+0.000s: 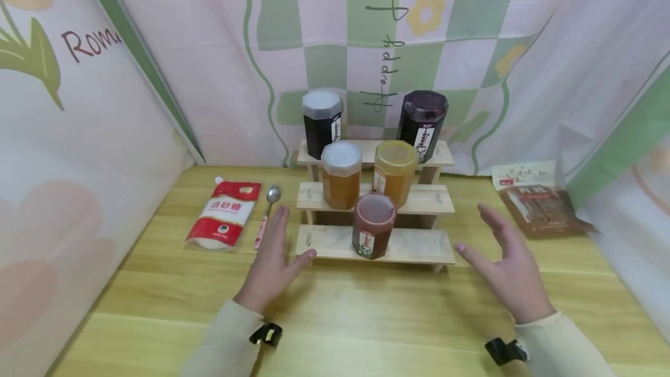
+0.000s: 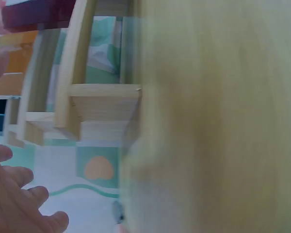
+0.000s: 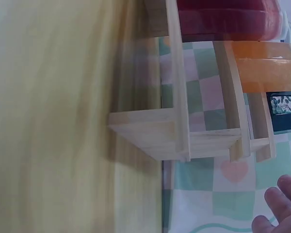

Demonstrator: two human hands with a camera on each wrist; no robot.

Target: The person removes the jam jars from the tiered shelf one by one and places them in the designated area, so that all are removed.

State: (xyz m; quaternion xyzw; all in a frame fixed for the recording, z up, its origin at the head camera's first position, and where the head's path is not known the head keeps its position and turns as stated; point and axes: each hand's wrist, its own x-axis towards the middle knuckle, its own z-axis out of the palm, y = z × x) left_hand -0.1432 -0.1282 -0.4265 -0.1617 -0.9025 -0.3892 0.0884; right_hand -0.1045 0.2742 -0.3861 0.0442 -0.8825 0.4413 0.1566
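Note:
A three-step wooden shelf (image 1: 419,244) stands mid-table in the head view, holding jars. Its lowest step bears a reddish-brown jar (image 1: 374,227). On the middle step are an amber jar with a whitish lid (image 1: 341,188) and a yellow-lidded jar (image 1: 396,176). Two dark jars, one white-lidded (image 1: 319,130) and one purple-lidded (image 1: 423,118), occupy the top. My left hand (image 1: 272,272), fingers extended and thumb apart, is at the shelf's left end, overlapping the table near a spoon (image 1: 262,228). My right hand (image 1: 512,275) is off the right end, fingers spread, holding nothing.
Left of the spoon lies a red-and-white bag of sugar (image 1: 224,214). A brown packaged item (image 1: 541,208) rests at the table's right side. Patterned curtains (image 1: 366,34) hang behind the shelf and along both sides of the wooden table (image 1: 361,319).

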